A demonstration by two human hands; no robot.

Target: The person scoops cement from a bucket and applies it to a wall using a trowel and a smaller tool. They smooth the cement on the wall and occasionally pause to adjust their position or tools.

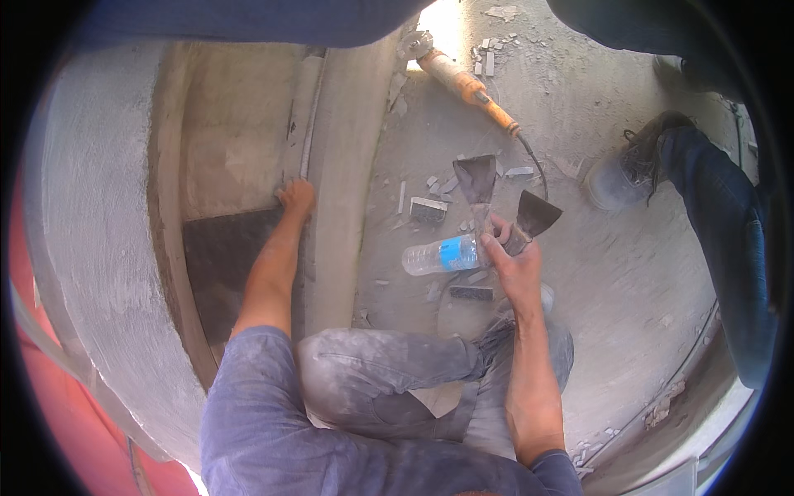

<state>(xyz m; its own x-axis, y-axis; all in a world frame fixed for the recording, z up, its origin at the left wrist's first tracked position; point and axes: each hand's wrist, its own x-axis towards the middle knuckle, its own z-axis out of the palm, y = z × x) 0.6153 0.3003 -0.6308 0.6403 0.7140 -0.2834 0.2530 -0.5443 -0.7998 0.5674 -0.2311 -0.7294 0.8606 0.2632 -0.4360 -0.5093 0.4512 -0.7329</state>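
Observation:
My right hand (514, 255) is closed round the handles of two scrapers. One scraper (475, 180) has its broad, dusty blade pointing away from me; the other scraper (538, 213) fans out to the right. Just left of that hand is a clear plastic bottle (430, 256) with a blue label, on its side. My left hand (298, 197) reaches into a long recess, its fingers curled at the far right corner of a dark panel (231, 248). Whether those fingers grip anything is hidden. A pale pipe or strip (311, 116) runs away from that hand.
An orange angle grinder (459, 78) lies on the dusty floor, its cord trailing toward the scrapers. Broken tile pieces (428, 209) are scattered around. Another person's shoe (624, 169) and leg stand at the right. A raised concrete ledge (103, 207) borders the recess on the left.

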